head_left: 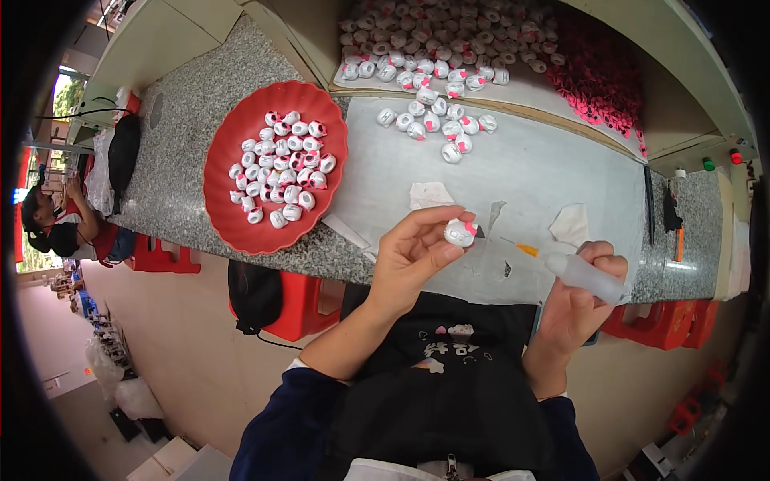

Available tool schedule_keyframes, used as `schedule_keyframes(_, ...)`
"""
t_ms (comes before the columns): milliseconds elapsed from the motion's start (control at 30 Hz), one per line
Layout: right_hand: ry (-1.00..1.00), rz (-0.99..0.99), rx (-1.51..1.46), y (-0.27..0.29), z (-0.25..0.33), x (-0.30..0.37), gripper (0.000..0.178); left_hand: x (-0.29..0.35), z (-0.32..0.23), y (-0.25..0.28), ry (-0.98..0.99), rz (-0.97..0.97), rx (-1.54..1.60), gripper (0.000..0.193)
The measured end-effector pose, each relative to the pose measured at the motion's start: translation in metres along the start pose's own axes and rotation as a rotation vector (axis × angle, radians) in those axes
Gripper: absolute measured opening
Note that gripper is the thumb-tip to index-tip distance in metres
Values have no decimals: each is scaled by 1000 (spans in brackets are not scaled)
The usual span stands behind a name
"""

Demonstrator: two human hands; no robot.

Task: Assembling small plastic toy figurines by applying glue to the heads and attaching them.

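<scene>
Between the thumb and fingers of my left hand [415, 255] is a small white doll head [460, 232] with a pink bow. My right hand [579, 298] grips a translucent squeeze bottle [584, 276], tilted so that its orange needle tip [526, 249] points left toward the doll head, with a gap between them. Both hands are raised over a pale sheet [529, 168] on the worktop. Left of my left hand, a red scalloped tray [222, 192] holds many similar heads, some with pink or dark parts.
Loose white heads [449, 128] lie at the sheet's far edge, before a shelf heaped with more heads [449, 32] and pink pieces [597, 76]. Cloth scraps [431, 195] rest on the sheet. Red stools [301, 309] stand beneath the worktop. Another person [72, 220] sits far left.
</scene>
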State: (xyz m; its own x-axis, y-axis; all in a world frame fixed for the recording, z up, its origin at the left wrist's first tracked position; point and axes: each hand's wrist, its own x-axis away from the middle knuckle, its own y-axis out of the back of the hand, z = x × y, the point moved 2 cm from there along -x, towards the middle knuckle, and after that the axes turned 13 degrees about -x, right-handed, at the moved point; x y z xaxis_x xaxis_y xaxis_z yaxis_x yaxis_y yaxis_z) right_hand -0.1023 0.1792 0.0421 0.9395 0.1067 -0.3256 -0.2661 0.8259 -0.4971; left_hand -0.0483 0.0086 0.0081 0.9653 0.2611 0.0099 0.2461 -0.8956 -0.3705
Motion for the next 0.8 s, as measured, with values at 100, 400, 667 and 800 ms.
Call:
schedule_keyframes(100, 174, 115, 188, -17, 3, 6, 31, 7, 5, 4, -25, -22, 6, 35)
schedule_keyframes(400, 300, 286, 364, -25, 1, 18, 43, 10, 2, 4, -109, 3, -6, 35)
schedule_keyframes(667, 280, 280, 340, -25, 0, 19, 42, 10, 4, 3, -101, 16, -35, 35)
schedule_keyframes(800, 269, 286, 343, -24, 1, 19, 41, 11, 4, 3, -94, 24, -47, 35)
